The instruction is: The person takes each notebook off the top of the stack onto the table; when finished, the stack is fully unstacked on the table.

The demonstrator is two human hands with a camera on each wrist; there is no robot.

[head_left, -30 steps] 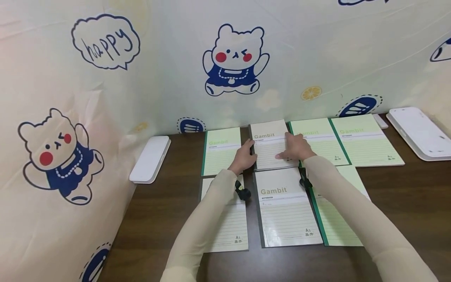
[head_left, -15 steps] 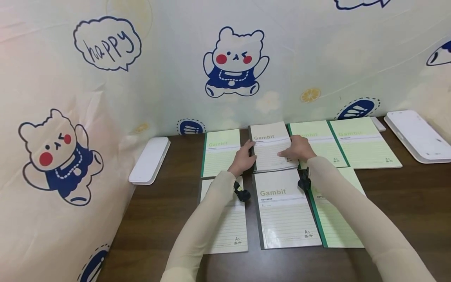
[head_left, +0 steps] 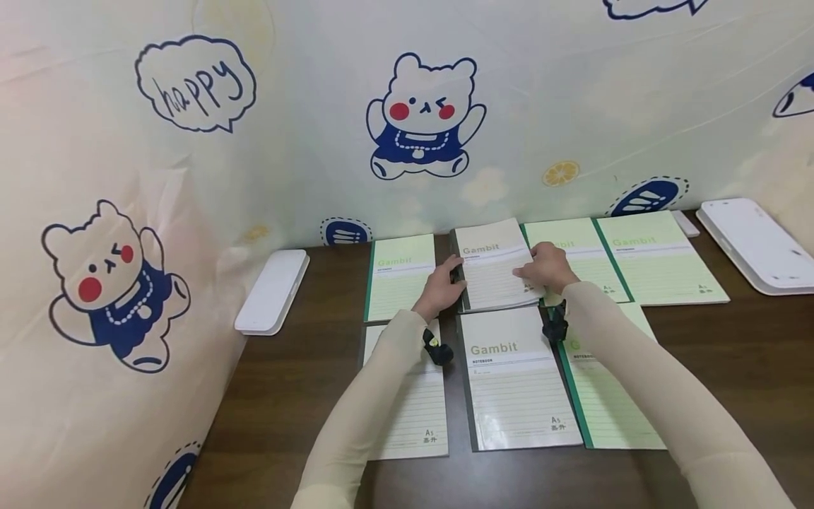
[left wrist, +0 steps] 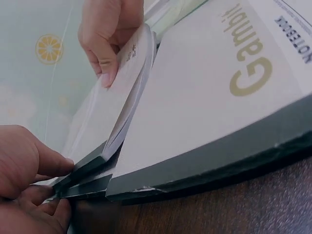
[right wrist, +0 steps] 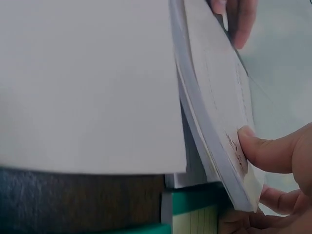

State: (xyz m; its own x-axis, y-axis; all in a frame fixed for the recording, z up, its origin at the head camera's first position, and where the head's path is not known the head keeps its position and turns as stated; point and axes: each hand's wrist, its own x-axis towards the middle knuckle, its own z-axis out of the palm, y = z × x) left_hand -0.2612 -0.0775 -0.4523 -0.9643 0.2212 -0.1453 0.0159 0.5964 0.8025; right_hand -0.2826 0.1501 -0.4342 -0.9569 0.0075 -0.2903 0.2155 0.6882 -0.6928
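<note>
A pale notebook (head_left: 486,265) with a dark spine lies in the middle of the back row, on top of another dark-spined notebook. My left hand (head_left: 440,288) grips its spine side, fingers at the spine edge in the left wrist view. At the opposite edge my right hand (head_left: 548,268) pinches it, thumb (right wrist: 268,151) on the cover near the lower corner and other fingers underneath. In the right wrist view this notebook (right wrist: 219,97) is tilted, with its page edges showing. Another pale notebook (head_left: 518,396) lies flat in front of it.
Green-spined notebooks lie at back left (head_left: 397,272), back right (head_left: 658,258) and front right (head_left: 610,389). A pale notebook (head_left: 413,417) sits at front left, partly under my left sleeve. White flat cases stand at left (head_left: 272,291) and right (head_left: 757,244). A printed curtain (head_left: 305,141) hangs behind.
My right hand has moved slightly right, its fingers now more curled round the notebook's edge. The top notebook has shifted a little right with it. The left hand stays at the spine.
</note>
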